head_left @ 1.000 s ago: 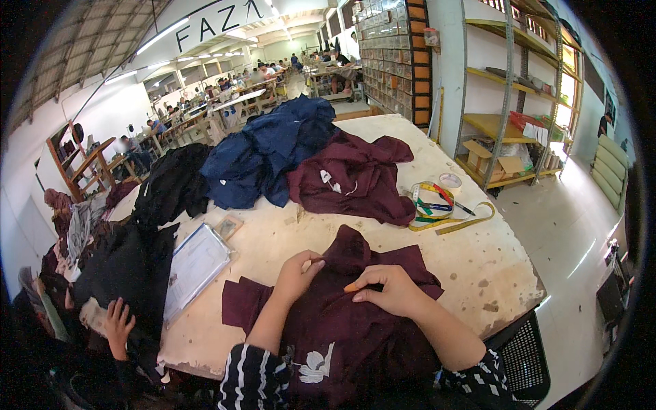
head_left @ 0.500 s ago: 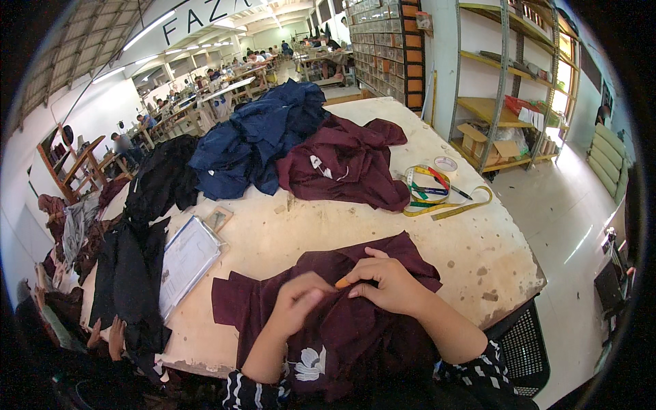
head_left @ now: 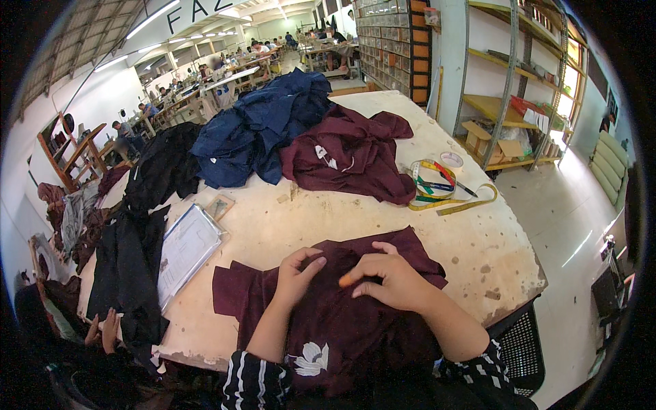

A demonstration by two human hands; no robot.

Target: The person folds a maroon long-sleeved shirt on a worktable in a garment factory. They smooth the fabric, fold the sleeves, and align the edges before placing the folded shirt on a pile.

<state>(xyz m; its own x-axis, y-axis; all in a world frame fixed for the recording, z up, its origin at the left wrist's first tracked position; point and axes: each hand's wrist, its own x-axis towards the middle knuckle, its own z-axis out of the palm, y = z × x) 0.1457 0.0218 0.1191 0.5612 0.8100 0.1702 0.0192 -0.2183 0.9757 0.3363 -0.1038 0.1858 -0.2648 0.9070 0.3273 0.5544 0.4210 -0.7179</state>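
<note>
A maroon garment [head_left: 372,335] is spread at the table's near edge, a white embroidered flower [head_left: 312,359] on its lower part. My left hand [head_left: 294,279] hovers over or rests on its upper left, fingers curved and thumb apart, with nothing visible in them. To its right, my right hand [head_left: 398,279] is over the cloth, fingers spread. A small orange piece [head_left: 347,279] sits at its index fingertip, like a fingertip cover. The thumb is slightly apart below it. A gap with cloth showing separates the two hands.
Behind lie another maroon garment [head_left: 348,160], a navy heap [head_left: 256,133] and black clothes [head_left: 130,253]. A clipboard with papers [head_left: 188,253] is at left; a measuring tape [head_left: 471,205], pens and a tape roll [head_left: 451,159] at right. Another person's hands [head_left: 104,331] show at far left.
My hands were close together at the orange piece; now they are apart. The left hand has moved up and slightly left. The view has shifted slightly.
</note>
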